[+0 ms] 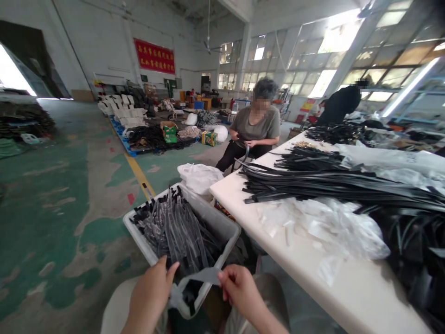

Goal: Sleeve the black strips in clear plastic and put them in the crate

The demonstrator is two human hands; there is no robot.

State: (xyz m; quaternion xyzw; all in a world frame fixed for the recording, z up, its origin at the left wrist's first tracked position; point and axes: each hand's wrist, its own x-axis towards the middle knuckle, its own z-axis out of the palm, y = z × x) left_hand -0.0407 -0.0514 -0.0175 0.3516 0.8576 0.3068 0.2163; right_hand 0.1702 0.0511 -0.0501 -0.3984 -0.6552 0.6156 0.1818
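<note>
A translucent plastic strip (206,275) stretches crosswise in front of the person, over the near end of a white plastic bin (212,212), and its long axis runs mostly left to right between the two hands. The right hand (239,287) is the nearer to its flat, raised end, pinching it between thumb and fingers, so the strip lies to the left of that grip and leads away from the fingertips. Toward the left hand (153,287) it curves down and back toward the body, its lower part blurred just beside the thumb. The left thumb is lifted, but the other fingertips are hidden, so I cannot tell whether that hand grasps the strip or merely lies against it. Just beyond both hands, a heap of plastic-sleeved dark straps (170,227) fills the bin, many of them pointing away from the person, roughly across the held strip's line. To the right stands a white-topped table (347,285) with long black straps (313,181) and crumpled plastic film (333,227), apart from both hands.
</note>
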